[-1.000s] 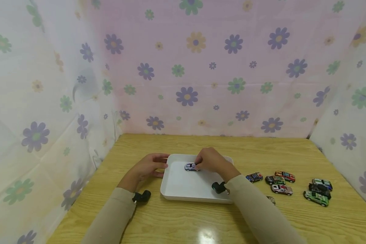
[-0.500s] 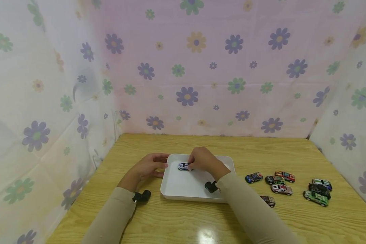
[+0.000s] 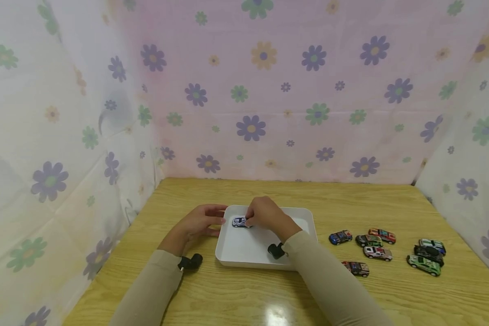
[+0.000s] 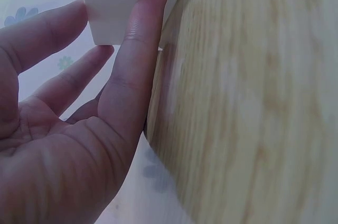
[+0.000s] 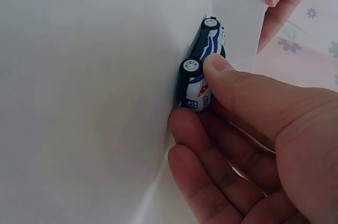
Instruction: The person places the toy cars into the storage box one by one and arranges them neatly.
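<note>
A white toy car (image 3: 240, 222) with blue and black markings sits near the left end of a shallow white tray (image 3: 248, 251). My right hand (image 3: 266, 215) pinches the car's rear between thumb and fingers. In the right wrist view the toy car's wheels face the tray floor, and my right thumb (image 5: 224, 68) presses on its side. At the tray's left side my left hand (image 3: 201, 222) touches the outer wall with extended fingers. In the left wrist view, the left hand (image 4: 90, 113) has its fingertips against the white tray wall (image 4: 121, 2).
Right of the tray on the wooden table (image 3: 212, 294) lie several toy cars, among them a blue one (image 3: 340, 237), a white one (image 3: 377, 253) and a dark one (image 3: 357, 268). Farther right, a green toy car (image 3: 424, 265) lies beside two others. Flowered cloth (image 3: 289, 99) hangs behind.
My right hand has slid the white toy car leftward across the tray. The dark toy car by my right sleeve has come more into view. My left hand has stayed put.
</note>
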The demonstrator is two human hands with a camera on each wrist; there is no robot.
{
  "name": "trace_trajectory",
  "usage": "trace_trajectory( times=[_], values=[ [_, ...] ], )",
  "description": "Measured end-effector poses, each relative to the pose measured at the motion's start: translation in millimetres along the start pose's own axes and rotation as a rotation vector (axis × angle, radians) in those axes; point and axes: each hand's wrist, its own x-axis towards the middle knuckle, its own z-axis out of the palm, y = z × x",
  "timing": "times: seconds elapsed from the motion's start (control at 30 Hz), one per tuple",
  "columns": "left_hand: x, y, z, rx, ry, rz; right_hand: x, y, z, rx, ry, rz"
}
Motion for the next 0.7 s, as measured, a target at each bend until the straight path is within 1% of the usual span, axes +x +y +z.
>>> trace_trajectory(
  times=[0.2,0.43,0.7],
  values=[
    [-0.4,-1.3,0.2,-0.002,0.009,-0.007,-1.1,-0.2,-0.3,0.009,-0.017,0.010],
    [-1.1,-0.3,-0.1,-0.028,0.007,-0.011,-3.0,-2.2,-1.7,-0.014,-0.014,-0.019],
    [-0.5,1.6,1.0,-0.008,0.015,-0.006,-5.7,-1.2,-3.8,0.000,-0.002,-0.029]
  ],
)
